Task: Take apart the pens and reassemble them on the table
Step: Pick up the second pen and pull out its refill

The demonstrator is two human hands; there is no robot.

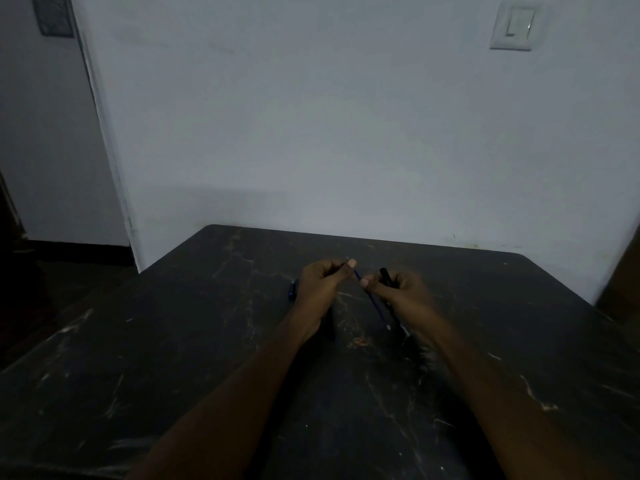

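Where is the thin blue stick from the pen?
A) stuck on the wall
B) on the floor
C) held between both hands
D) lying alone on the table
C: the left hand pinches the thin blue stick near its far end, and the right hand pinches it lower down.

A pale, bluish-white wall [346, 133] fills the upper view, marked with a few faint smudges low down, and a white rocker light switch [516, 26] sits on it near the top right. At the left the wall ends in a vertical corner edge [104, 133], beyond which a second pale wall [45, 150] carries a dark rectangular panel [55, 15] near the top and a dark skirting [76, 249] above a shadowed floor [52, 306]. A brown surface [623, 282], too dim to identify, shows at the right edge.
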